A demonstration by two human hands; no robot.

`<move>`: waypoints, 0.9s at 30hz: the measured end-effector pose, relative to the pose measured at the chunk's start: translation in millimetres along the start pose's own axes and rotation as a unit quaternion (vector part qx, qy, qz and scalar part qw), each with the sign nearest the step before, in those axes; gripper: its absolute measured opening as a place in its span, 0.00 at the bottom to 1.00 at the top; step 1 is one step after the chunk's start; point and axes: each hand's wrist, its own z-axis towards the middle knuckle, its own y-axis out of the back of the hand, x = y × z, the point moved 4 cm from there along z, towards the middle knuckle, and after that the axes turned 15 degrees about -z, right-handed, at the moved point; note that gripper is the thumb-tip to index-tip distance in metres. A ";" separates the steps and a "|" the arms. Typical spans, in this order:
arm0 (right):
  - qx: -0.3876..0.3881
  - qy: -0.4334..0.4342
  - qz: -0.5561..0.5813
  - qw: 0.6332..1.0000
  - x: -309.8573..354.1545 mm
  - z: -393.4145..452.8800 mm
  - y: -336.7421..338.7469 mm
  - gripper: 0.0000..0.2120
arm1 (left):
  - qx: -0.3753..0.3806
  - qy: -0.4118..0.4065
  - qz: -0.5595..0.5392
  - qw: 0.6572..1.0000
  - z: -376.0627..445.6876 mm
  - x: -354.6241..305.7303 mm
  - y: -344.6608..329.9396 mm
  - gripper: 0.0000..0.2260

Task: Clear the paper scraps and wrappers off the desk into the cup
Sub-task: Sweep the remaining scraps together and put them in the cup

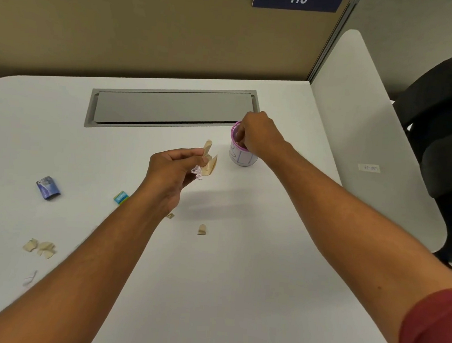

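Observation:
A white cup (241,156) with a purple rim stands right of the desk's centre. My right hand (257,134) hovers over its mouth, fingers curled down into the opening; whether they hold anything is hidden. My left hand (173,167) is just left of the cup, above the desk, pinching tan paper scraps (209,159) and a small pink crumpled piece (197,172). On the desk lie a blue wrapper (48,187), a teal wrapper (121,197), two small tan scraps (202,229) (170,216), a tan scrap cluster (41,248) and a thin white strip (30,278).
A grey cable-tray lid (171,109) is set into the white desk (239,267) behind the cup. A tan partition rises at the back, and a white side panel (358,127) bounds the right. A dark bag (448,121) sits beyond it.

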 end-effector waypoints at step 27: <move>-0.199 -0.016 0.211 0.957 -11.8 -180.8 -172.7 0.14 | 0.110 -0.247 0.533 0.802 80.5 12.2 -146.5 0.10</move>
